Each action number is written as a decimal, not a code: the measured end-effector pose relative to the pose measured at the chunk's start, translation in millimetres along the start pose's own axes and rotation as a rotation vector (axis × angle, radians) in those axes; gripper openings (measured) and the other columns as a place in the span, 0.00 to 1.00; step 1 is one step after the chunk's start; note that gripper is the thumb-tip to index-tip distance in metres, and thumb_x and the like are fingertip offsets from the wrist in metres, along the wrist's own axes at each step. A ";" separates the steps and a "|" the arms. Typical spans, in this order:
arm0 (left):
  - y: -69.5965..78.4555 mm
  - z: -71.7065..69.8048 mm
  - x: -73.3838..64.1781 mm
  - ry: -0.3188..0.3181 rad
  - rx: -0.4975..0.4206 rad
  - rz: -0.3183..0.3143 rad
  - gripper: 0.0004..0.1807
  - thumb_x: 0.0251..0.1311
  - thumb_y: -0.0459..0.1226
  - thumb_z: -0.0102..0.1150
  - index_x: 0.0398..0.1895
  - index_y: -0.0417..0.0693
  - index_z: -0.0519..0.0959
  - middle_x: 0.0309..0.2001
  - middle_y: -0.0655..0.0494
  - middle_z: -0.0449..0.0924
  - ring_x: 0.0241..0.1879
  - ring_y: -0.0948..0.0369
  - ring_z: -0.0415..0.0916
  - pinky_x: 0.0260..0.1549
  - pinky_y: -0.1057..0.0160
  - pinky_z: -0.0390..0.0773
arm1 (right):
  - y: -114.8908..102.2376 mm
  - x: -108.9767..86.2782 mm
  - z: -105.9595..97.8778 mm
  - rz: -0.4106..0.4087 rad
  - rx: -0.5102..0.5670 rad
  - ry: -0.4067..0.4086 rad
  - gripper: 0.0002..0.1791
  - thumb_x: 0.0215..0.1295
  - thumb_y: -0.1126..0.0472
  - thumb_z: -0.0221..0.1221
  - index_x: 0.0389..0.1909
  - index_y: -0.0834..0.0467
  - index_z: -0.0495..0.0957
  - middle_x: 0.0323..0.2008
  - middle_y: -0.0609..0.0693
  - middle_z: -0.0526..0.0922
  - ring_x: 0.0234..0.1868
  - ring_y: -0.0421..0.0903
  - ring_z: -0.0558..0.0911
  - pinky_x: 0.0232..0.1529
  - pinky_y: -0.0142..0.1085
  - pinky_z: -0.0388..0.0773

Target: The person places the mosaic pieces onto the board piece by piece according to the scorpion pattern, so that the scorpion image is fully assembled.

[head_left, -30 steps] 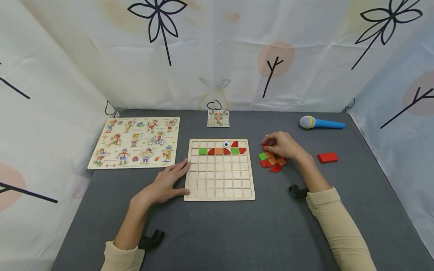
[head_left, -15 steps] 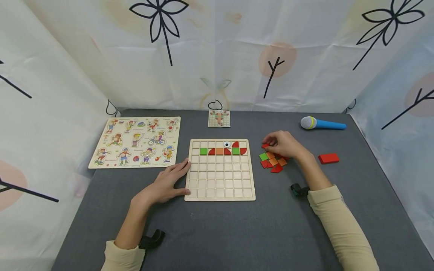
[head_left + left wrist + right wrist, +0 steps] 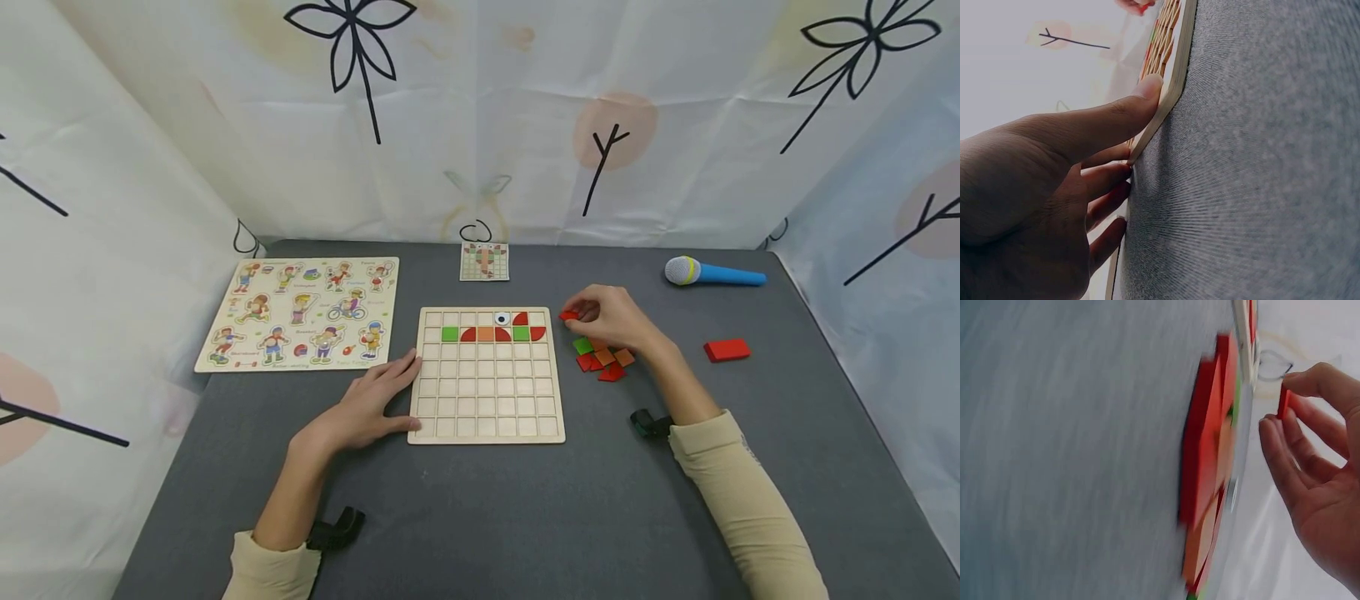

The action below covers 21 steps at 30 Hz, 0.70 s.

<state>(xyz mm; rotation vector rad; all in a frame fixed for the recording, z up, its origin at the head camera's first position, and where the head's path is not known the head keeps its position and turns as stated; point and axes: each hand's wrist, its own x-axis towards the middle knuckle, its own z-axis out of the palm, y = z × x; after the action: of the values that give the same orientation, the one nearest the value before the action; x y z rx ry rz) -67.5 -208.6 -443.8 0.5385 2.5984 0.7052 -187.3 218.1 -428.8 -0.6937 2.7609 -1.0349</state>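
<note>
Pinching a red piece (image 3: 569, 316) off the table, the right hand (image 3: 611, 318) is just beside the grid board's (image 3: 486, 405) upper right edge, its wrist partly hiding a pile of coloured pieces (image 3: 602, 357). The left hand (image 3: 366, 406), thumb and fingers spread, touches the board's left edge near the picture board (image 3: 321, 323). Around these lie a pattern card (image 3: 484, 262), toy microphone (image 3: 723, 273) and red block (image 3: 727, 350).

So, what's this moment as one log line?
left grip: touching left edge of pale wooden grid board | right grip: pinching flat red piece | right of board: pile of red, orange, green pieces
</note>
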 end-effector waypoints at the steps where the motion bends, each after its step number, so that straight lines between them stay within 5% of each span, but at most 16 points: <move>1: -0.2 -0.1 -0.1 0.000 0.001 0.000 0.53 0.69 0.50 0.73 0.89 0.47 0.54 0.90 0.46 0.47 0.86 0.37 0.51 0.75 0.25 0.57 | -3.7 1.2 2.6 -0.011 0.018 0.006 0.12 0.70 0.65 0.70 0.51 0.63 0.90 0.46 0.61 0.89 0.44 0.55 0.90 0.50 0.46 0.88; 21: -0.2 -0.1 0.3 0.003 -0.003 -0.001 0.54 0.68 0.50 0.74 0.89 0.45 0.54 0.90 0.44 0.47 0.85 0.36 0.51 0.75 0.25 0.56 | -75.8 54.6 59.6 -0.130 0.192 -0.083 0.13 0.68 0.66 0.71 0.51 0.64 0.89 0.47 0.60 0.91 0.44 0.52 0.90 0.52 0.44 0.89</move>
<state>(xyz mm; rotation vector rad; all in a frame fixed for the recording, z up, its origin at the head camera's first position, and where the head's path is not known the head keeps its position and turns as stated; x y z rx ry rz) -67.9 -208.7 -443.9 0.5361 2.6003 0.7101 -191.8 107.6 -422.2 -0.8746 2.5321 -1.2460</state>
